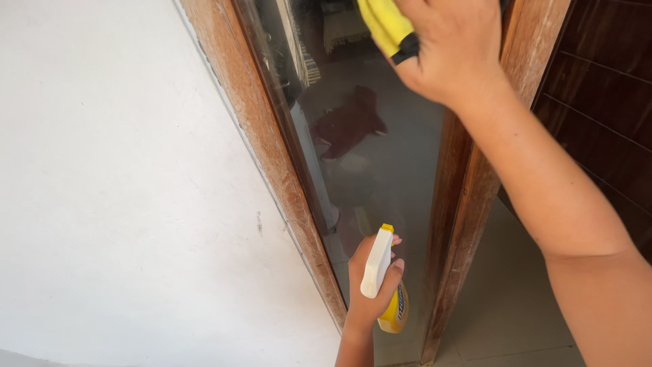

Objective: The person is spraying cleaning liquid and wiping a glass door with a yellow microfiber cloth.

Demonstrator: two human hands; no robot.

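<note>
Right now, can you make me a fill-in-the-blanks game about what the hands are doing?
1. The left hand holds a spray ____ with a white trigger top.
2. The right hand presses a ____ cloth against the glass.
3. The glass pane sits in a ____ frame.
4. Left of the frame is a plain ____ wall.

Missing words: bottle; yellow; wooden; white

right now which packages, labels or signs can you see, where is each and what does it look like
spray bottle: low in the middle of the view, held in the left hand in front of the glass pane; yellow body with a white trigger head and a yellow nozzle tip.
label: on the side of the bottle's yellow body, a small blue patch, mostly turned away.
No other packages, signs or screens show.
</note>
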